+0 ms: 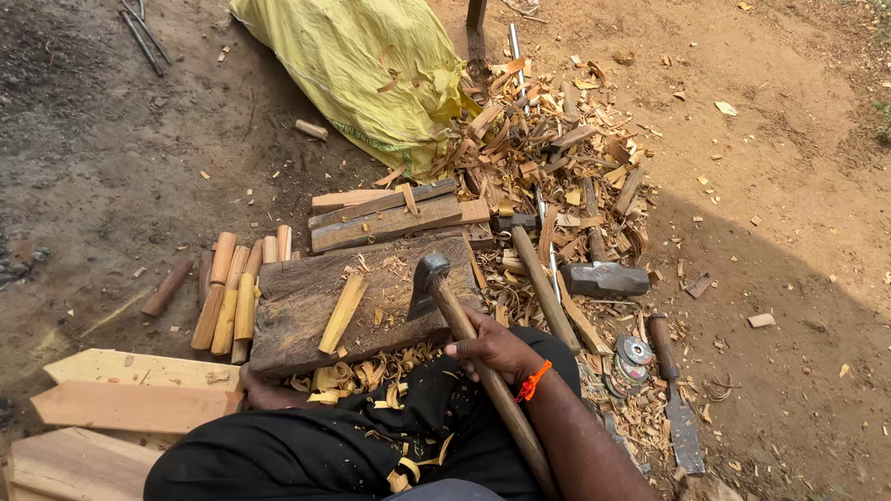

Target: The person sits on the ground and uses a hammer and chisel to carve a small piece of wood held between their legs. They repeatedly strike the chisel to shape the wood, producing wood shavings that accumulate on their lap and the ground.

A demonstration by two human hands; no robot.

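My right hand [492,348], with an orange band at the wrist, is shut on the long wooden handle of an axe [461,325]. The dark axe head [427,278] rests on a thick weathered wooden block [297,306] in front of my knees. A pale split stick [342,314] lies on the block just left of the axe head. My left hand [264,394] sits low at the block's near left corner. It is partly hidden by my dark-clothed leg, and its fingers do not show.
Several short round sticks [232,297] lie left of the block, with pointed pale planks [130,404] nearer me. A yellow sack [362,65] and wood chips [548,139] lie beyond. A sledgehammer [603,278], grinding discs [633,357] and a flat blade [682,417] are on the right.
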